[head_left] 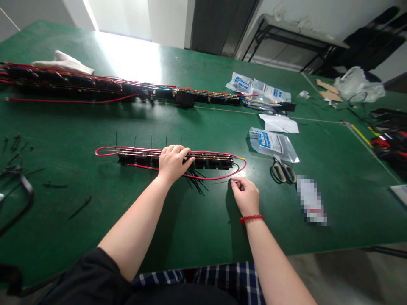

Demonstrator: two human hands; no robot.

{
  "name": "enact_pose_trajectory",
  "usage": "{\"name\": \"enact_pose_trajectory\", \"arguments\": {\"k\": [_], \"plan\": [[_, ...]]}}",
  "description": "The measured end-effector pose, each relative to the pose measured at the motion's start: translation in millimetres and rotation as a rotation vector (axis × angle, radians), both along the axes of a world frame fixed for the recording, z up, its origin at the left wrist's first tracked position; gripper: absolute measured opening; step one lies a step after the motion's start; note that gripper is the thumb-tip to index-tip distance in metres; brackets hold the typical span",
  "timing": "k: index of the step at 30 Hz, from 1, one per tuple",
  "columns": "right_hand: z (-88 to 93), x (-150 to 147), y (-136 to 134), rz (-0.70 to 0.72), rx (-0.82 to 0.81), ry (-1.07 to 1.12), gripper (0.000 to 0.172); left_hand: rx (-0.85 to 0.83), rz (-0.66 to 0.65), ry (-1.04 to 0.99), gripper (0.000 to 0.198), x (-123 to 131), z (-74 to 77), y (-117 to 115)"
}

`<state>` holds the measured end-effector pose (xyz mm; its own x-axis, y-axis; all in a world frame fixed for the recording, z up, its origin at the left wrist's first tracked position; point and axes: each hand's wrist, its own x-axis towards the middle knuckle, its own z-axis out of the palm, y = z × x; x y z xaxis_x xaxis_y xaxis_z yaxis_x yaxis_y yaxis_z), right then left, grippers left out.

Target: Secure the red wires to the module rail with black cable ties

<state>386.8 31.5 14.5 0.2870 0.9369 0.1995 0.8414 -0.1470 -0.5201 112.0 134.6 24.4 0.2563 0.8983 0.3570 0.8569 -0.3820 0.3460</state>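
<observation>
Left hand [173, 163] atop black strip [214, 162] (palm down)

Red cable [219, 178], green table [197, 237], blue plaid cloth [227, 277]

Scissors [284, 172] lie right of the wired strip [213, 160]; behind it, a second assembly [95, 87], seemingly touching plastic bags [243, 83].
</observation>
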Motion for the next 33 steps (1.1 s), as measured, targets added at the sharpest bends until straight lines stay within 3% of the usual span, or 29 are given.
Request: {"name": "enact_pose_trajectory", "arguments": {"k": [11,33], "plan": [[-3.6,3.3,-5.0,-0.034,0.153,0.188,0.023,0.007,0.001,0.001,0.031,0.8,-0.1,0.0],[-3.8,2.0,-5.4,-0.085,0.1,0.225,0.024,0.006,-0.004,0.002,0.031,0.7,0.7,-0.6]]}}
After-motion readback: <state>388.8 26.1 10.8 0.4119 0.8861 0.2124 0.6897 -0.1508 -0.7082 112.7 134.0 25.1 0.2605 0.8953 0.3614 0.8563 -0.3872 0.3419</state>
